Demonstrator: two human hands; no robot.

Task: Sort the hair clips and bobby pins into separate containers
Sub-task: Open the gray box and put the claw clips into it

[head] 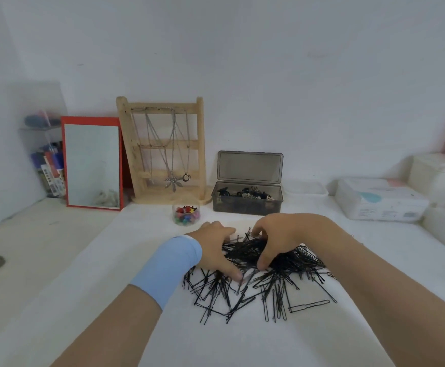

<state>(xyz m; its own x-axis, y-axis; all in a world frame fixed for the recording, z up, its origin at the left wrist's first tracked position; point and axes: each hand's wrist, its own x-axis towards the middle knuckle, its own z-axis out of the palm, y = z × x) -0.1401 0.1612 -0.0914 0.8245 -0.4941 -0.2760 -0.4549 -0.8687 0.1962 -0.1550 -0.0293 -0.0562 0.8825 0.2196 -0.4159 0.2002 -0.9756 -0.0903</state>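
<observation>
A big heap of black bobby pins point(258, 290) lies on the white cloth in front of me. My left hand point(216, 247), with a light blue wristband, rests on the heap's left side, fingers curved around pins. My right hand point(277, 239) is cupped over the top of the heap and grips a bundle of pins between thumb and fingers. Behind the heap stands a smoky grey plastic box point(248, 200) with its lid up, holding dark hair clips. A small clear jar point(187, 214) of coloured clips stands to its left.
A wooden necklace stand point(163, 152) and a red-framed mirror point(93, 162) lean at the wall. A clear organiser point(45, 154) is at the far left. A wipes pack point(380, 200) and white containers point(438, 176) are at the right.
</observation>
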